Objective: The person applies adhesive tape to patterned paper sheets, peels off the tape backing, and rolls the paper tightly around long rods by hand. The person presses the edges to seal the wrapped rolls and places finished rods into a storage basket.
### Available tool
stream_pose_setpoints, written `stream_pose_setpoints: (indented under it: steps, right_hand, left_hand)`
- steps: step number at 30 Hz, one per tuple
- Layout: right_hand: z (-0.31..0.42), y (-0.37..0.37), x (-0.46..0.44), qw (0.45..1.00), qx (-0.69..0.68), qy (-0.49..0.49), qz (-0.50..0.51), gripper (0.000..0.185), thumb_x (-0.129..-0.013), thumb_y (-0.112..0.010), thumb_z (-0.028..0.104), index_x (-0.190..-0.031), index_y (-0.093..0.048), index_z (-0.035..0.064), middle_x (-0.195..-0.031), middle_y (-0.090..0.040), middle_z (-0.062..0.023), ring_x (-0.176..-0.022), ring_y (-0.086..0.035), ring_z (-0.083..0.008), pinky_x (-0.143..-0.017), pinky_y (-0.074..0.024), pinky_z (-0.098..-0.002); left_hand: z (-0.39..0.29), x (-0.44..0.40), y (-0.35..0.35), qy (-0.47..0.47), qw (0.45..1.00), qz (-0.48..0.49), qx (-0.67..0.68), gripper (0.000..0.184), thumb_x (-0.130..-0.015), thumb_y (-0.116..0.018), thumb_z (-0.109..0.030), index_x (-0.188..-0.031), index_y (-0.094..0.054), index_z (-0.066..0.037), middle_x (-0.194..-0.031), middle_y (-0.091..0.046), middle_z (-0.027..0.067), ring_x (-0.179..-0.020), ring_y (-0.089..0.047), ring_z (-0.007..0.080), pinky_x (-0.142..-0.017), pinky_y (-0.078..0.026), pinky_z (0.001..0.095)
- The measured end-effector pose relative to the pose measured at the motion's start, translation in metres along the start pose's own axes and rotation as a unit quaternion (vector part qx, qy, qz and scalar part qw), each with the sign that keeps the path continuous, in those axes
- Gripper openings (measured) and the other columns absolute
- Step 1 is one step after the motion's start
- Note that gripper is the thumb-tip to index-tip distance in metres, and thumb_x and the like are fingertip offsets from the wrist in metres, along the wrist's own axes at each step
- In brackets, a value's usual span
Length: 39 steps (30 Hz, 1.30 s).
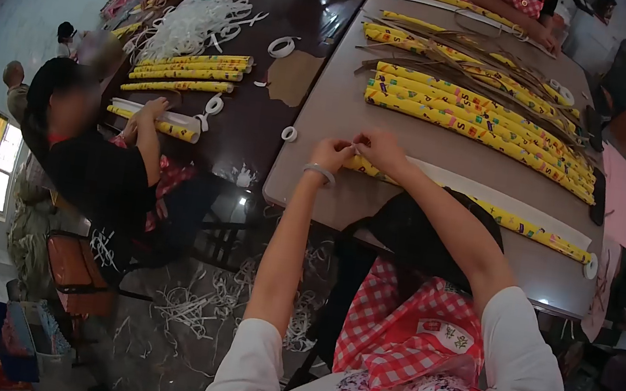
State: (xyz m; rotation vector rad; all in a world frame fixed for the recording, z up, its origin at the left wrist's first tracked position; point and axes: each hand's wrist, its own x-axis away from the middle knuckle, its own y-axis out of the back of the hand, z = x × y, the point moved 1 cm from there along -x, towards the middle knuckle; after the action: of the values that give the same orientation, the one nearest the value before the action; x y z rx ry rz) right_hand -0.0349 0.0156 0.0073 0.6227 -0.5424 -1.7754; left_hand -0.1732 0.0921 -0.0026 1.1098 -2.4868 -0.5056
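Observation:
My left hand (332,155) and my right hand (380,154) meet at the left end of a yellow patterned paper roll (540,234) that lies along the table's near edge. The fingers of both hands are pinched together, nearly touching; what is between them is too small to make out. A white strip of the paper's underside (505,192) shows along the roll's far side. At its right end sits a white tape ring (590,268). Left of my hands lies a small white tape roll (289,135).
Several finished yellow rolls (482,127) lie behind my hands, with brown paper strips (460,60) farther back. On the dark table (257,140) at left are more rolls and a heap of white strips (197,23). A co-worker (96,141) sits there; others work farther off.

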Motion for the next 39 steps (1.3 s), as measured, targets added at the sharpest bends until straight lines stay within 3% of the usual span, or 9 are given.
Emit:
stream_pose_setpoints:
  steps: [4,7,9,16,18,31,34,36,39]
  right_hand:
    - [-0.006,-0.005,-0.004,0.999,-0.021,-0.025,-0.015,0.020,-0.075,-0.060,0.014,-0.088,-0.063,-0.0007,-0.081,-0.064,-0.0161,-0.076,-0.062,-0.0308,-0.068,-0.0485,-0.0378]
    - [-0.009,-0.003,-0.004,0.997,-0.048,-0.049,0.021,0.019,-0.076,-0.060,0.014,-0.088,-0.063,-0.0001,-0.080,-0.063,-0.0170,-0.075,-0.061,-0.0311,-0.068,-0.0484,-0.0382]
    - [-0.011,-0.004,-0.003,0.998,-0.027,-0.063,-0.003,0.017,-0.076,-0.063,0.013,-0.088,-0.063,0.0002,-0.079,-0.065,-0.0144,-0.071,-0.063,-0.0226,-0.065,-0.0495,-0.0321]
    - [-0.013,-0.008,-0.003,0.997,-0.065,-0.043,-0.005,0.017,-0.077,-0.062,0.014,-0.087,-0.064,-0.0001,-0.076,-0.066,-0.0128,-0.071,-0.064,-0.0207,-0.066,-0.0499,-0.0307]
    - [-0.012,-0.008,-0.002,0.996,-0.060,-0.066,0.008,0.020,-0.076,-0.062,0.017,-0.088,-0.064,0.0009,-0.078,-0.065,-0.0146,-0.072,-0.063,-0.0268,-0.067,-0.0494,-0.0351]
    - [-0.009,-0.012,-0.003,0.991,-0.085,-0.103,-0.002,0.022,-0.078,-0.063,0.022,-0.086,-0.064,0.0014,-0.078,-0.065,-0.0130,-0.074,-0.062,-0.0270,-0.069,-0.0489,-0.0363]
    - [-0.011,-0.010,-0.003,0.993,-0.060,-0.100,0.003,0.022,-0.078,-0.063,0.022,-0.086,-0.063,0.0018,-0.078,-0.065,-0.0128,-0.074,-0.062,-0.0272,-0.068,-0.0482,-0.0367]
    - [-0.014,-0.011,-0.004,0.995,-0.042,-0.093,0.011,0.016,-0.081,-0.062,0.016,-0.088,-0.061,0.0022,-0.076,-0.064,-0.0077,-0.070,-0.062,-0.0163,-0.063,-0.0479,-0.0288]
    - [-0.016,-0.012,-0.005,0.998,-0.030,-0.060,0.010,0.015,-0.080,-0.062,0.015,-0.088,-0.061,0.0023,-0.076,-0.064,-0.0072,-0.070,-0.061,-0.0161,-0.062,-0.0476,-0.0290]
  left_hand:
    - [0.002,-0.015,0.007,-0.018,0.998,0.045,-0.036,0.029,-0.081,-0.059,-0.023,-0.096,-0.067,0.000,-0.077,-0.066,0.0093,-0.069,-0.061,0.0143,-0.065,-0.048,0.0275]
    - [0.003,-0.020,0.012,0.032,0.996,0.087,0.014,0.028,-0.080,-0.059,-0.021,-0.096,-0.067,0.001,-0.073,-0.065,0.0080,-0.060,-0.057,0.0115,-0.058,-0.046,0.0270]
    - [0.004,-0.021,0.014,0.038,0.995,0.092,0.031,0.027,-0.080,-0.060,-0.020,-0.096,-0.067,0.001,-0.069,-0.064,0.0064,-0.053,-0.054,0.0093,-0.052,-0.044,0.0261]
    - [0.002,-0.024,0.021,0.046,0.991,0.121,-0.015,0.026,-0.080,-0.061,-0.019,-0.096,-0.067,0.001,-0.066,-0.062,0.0040,-0.051,-0.052,0.0077,-0.049,-0.042,0.0243]
    - [0.003,-0.023,0.021,0.048,0.992,0.119,0.004,0.026,-0.080,-0.063,-0.020,-0.096,-0.068,0.000,-0.066,-0.061,0.0031,-0.051,-0.051,0.0072,-0.048,-0.041,0.0237]
    - [0.006,-0.024,0.022,0.014,0.993,0.114,-0.017,0.029,-0.079,-0.064,-0.025,-0.095,-0.068,-0.001,-0.062,-0.062,0.0044,-0.049,-0.054,0.0075,-0.047,-0.042,0.0235]
    - [0.004,-0.022,0.022,0.023,0.993,0.118,-0.019,0.024,-0.083,-0.063,-0.022,-0.097,-0.069,-0.003,-0.064,-0.061,0.0004,-0.050,-0.050,0.0052,-0.046,-0.039,0.0214]
    - [0.007,-0.024,0.021,0.021,0.992,0.121,-0.020,0.024,-0.083,-0.062,-0.021,-0.097,-0.068,-0.002,-0.065,-0.062,0.0000,-0.050,-0.050,0.0048,-0.046,-0.040,0.0212]
    - [0.013,-0.028,0.019,0.034,0.992,0.125,-0.002,0.025,-0.084,-0.061,-0.021,-0.097,-0.068,-0.002,-0.066,-0.061,-0.0004,-0.050,-0.050,0.0044,-0.046,-0.040,0.0214]
